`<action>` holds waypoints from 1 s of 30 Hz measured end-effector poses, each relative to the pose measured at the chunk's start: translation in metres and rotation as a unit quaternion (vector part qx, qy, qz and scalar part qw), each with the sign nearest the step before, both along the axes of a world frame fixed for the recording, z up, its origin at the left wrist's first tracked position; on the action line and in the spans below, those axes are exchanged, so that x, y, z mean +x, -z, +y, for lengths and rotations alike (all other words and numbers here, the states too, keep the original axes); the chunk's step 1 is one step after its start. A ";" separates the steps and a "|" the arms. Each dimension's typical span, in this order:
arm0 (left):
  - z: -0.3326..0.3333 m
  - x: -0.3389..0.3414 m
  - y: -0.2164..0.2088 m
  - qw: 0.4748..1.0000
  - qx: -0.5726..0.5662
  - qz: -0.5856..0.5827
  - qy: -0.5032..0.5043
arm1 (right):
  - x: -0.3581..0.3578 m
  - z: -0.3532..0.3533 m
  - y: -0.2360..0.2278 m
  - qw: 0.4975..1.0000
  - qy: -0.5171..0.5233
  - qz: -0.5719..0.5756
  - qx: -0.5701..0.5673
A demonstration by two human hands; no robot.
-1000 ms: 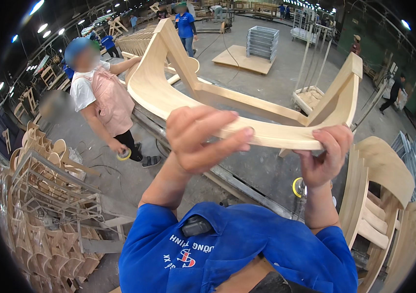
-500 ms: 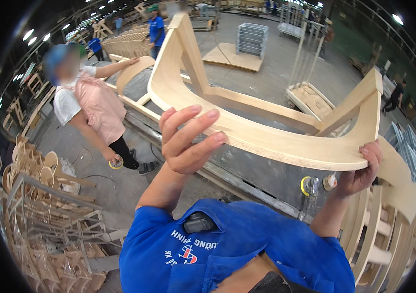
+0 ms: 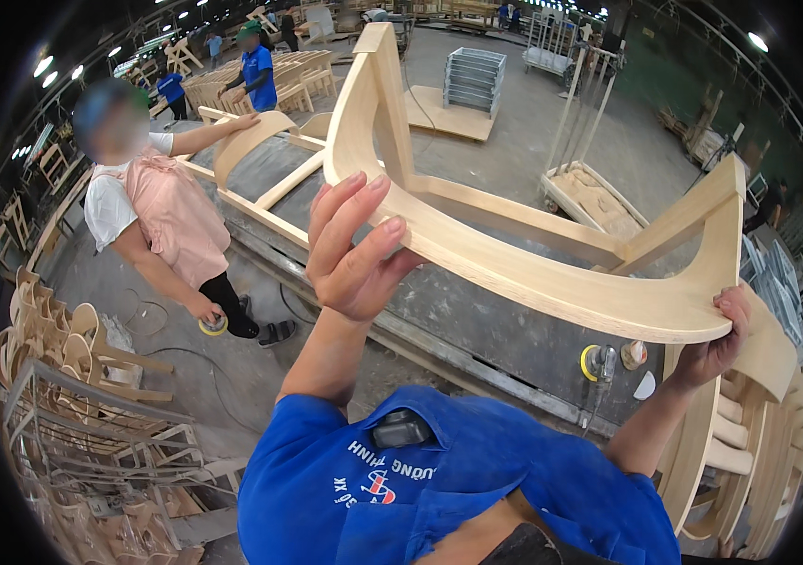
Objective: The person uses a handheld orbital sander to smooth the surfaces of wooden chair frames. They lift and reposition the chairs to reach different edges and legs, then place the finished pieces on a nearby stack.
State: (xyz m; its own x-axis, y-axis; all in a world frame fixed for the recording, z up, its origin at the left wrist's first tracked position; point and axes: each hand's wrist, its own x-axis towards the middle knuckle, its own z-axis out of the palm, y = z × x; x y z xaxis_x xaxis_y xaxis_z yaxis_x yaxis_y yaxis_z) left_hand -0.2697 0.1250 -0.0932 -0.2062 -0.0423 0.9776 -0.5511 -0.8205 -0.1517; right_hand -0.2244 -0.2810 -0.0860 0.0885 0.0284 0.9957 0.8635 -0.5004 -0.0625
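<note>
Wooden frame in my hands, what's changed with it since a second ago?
The wooden frame has shifted to the right, its right end lower in the picture. Your right hand has moved right, gripping that end; your left hand is now nearer the frame's left end. The sander still lies on the table.

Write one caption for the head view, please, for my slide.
Left hand and right hand on a curved wooden frame at a grey worktable, a co-worker nearby.
</note>
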 end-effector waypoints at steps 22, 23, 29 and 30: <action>0.049 0.027 0.006 0.980 -0.103 0.053 0.165 | -0.009 -0.011 0.001 0.999 0.018 0.021 -0.035; 0.051 0.028 0.006 0.980 -0.100 0.057 0.164 | -0.010 -0.011 0.001 0.999 0.014 0.020 -0.036; 0.068 0.035 0.000 0.975 -0.076 0.094 0.187 | -0.018 -0.012 0.004 0.998 0.029 0.045 -0.031; 0.071 0.037 -0.001 0.974 -0.072 0.099 0.189 | -0.019 -0.012 0.005 0.998 0.035 0.049 -0.027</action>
State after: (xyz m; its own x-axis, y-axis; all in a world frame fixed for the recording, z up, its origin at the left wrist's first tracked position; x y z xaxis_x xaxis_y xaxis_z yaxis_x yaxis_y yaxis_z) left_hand -0.2328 0.1961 -0.0926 0.0123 0.1413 0.9899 -0.8247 -0.5584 0.0900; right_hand -0.2432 -0.2931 -0.0907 0.1881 0.0716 0.9795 0.8173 -0.5644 -0.1156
